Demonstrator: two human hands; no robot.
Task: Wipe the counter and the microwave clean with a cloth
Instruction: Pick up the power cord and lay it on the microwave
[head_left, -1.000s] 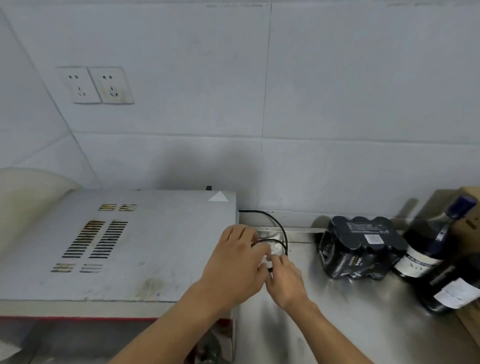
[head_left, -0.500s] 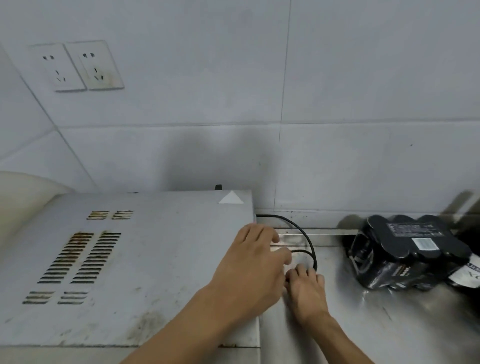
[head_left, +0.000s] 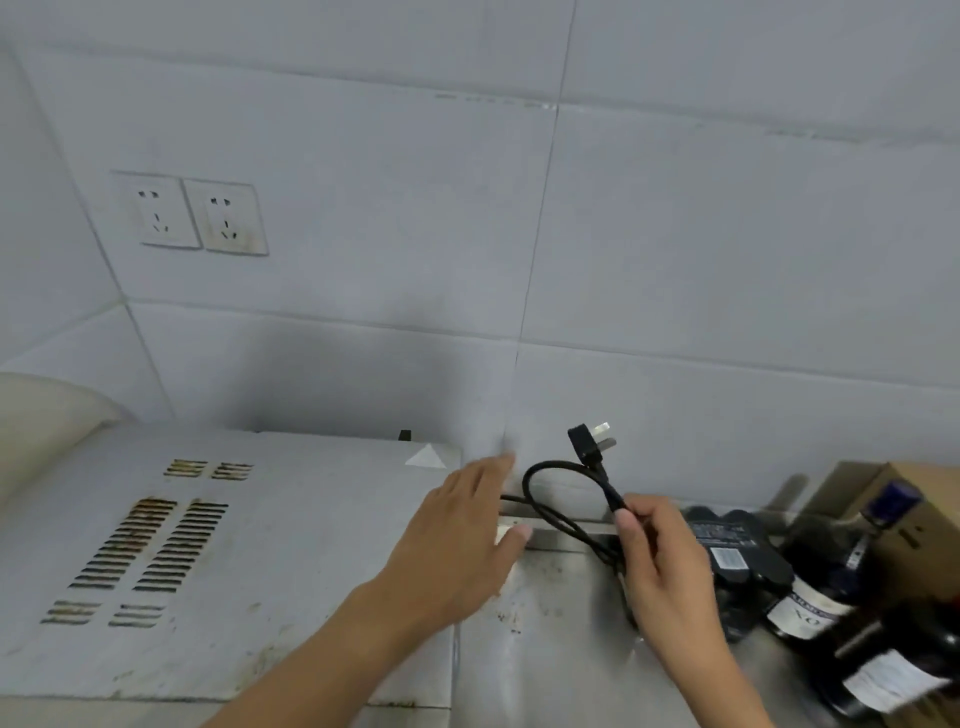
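1. Leftmost, up on the tiled wall: two sockets (head_left: 189, 215).
2. Below, a stained microwave (head_left: 234, 561), vents on top, just beside the steel counter (head_left: 545, 654).
3. Over its right edge, left hand (head_left: 457, 540), fingers straight and spread, holding nothing.
4. Next, right hand (head_left: 654, 561) pinching a black cord (head_left: 609, 488) below its plug (head_left: 586, 442), raised above the counter.
5. Far right: dark can pack (head_left: 737, 545), bottles (head_left: 810, 608), cardboard box (head_left: 904, 509).

Steel counter (head_left: 545, 649) carries can pack (head_left: 737, 551) and bottles (head_left: 810, 608).
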